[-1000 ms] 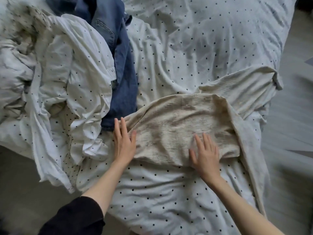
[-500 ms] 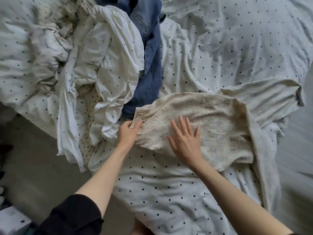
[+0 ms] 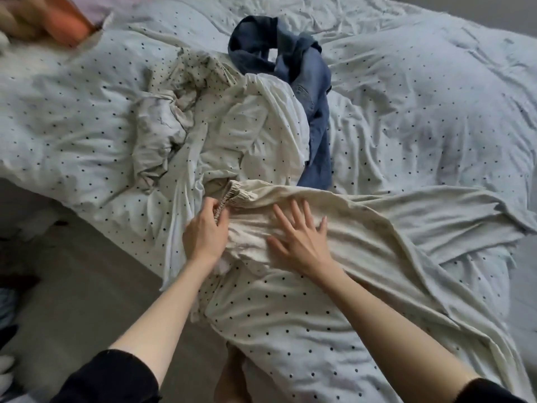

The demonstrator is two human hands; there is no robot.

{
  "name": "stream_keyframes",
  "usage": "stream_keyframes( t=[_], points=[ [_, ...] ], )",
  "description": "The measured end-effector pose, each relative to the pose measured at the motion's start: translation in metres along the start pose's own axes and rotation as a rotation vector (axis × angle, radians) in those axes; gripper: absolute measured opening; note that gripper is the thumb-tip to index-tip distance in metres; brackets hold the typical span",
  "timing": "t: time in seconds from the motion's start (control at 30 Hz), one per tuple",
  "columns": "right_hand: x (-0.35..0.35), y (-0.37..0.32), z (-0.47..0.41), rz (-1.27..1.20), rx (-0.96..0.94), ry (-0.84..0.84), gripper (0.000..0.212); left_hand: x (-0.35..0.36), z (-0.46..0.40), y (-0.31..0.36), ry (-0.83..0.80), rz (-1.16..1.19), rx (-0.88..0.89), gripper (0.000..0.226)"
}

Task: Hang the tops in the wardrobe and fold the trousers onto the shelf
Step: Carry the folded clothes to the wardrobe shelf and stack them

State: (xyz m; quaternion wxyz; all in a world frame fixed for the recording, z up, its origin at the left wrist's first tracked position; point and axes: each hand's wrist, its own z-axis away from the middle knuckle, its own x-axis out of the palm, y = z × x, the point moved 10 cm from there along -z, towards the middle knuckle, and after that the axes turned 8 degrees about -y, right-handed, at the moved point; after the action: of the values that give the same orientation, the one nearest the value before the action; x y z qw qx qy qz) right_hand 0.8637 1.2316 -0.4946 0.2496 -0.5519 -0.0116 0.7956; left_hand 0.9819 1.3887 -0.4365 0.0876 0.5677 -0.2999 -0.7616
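Beige trousers [image 3: 386, 228] with an elastic waistband lie folded lengthwise across the bed, stretching to the right and down over its near edge. My left hand [image 3: 206, 231] pinches the gathered waistband at the trousers' left end. Flat on the fabric just right of it, my right hand [image 3: 299, 239] presses with spread fingers. Blue jeans [image 3: 313, 91] lie crumpled further back. A white dotted garment [image 3: 255, 135] is bunched between the jeans and the beige trousers.
The bed is covered by a white duvet [image 3: 436, 97] with black dots. A pink and orange item [image 3: 69, 21] lies blurred at the far left corner. Grey floor [image 3: 72, 286] runs along the bed's left side, with dark things at the left edge.
My left hand went from flat beside the trousers to pinching the waistband. My right hand slid left across the fabric toward it. The view swung back and left, showing more of the bed.
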Motion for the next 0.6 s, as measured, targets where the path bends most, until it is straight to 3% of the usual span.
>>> stream_keyframes(
  t=[0.23,0.37,0.43,0.6],
  points=[
    [0.021,-0.097,-0.081,-0.121,0.01,-0.089,0.07,-0.052,-0.074,-0.096,-0.105,-0.024,-0.069,0.021],
    [0.045,-0.105,-0.114,-0.092,0.1,-0.188,0.067,-0.036,-0.103,-0.127,-0.249,-0.147,-0.102,0.02],
    [0.048,-0.098,-0.114,-0.042,0.101,-0.184,0.062,-0.02,-0.103,-0.12,-0.249,-0.169,-0.033,0.026],
    [0.033,-0.067,-0.069,-0.062,0.079,0.024,0.049,0.026,-0.067,-0.068,-0.241,-0.211,0.241,0.051]
  ],
)
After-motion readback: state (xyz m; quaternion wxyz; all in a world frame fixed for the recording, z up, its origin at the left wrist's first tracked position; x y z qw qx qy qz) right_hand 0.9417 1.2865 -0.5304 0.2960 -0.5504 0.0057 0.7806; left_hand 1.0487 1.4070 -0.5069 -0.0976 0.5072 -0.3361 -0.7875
